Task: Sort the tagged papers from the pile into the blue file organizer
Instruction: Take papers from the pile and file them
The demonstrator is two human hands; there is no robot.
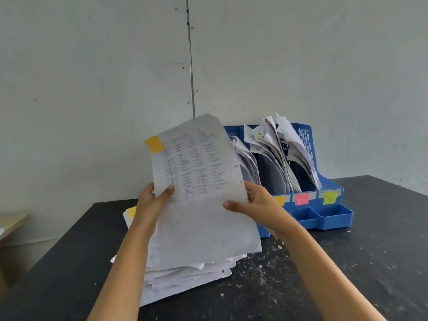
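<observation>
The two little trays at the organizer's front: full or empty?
Empty, as far as visible: the front trays show only bare blue plastic inside.

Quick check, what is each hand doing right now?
Left hand: pinches the left edge of the orange-tagged paper.
Right hand: grips the same paper's right edge.

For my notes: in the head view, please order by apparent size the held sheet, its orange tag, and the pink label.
1. Held sheet, though nearest the camera.
2. Orange tag.
3. Pink label.
</observation>
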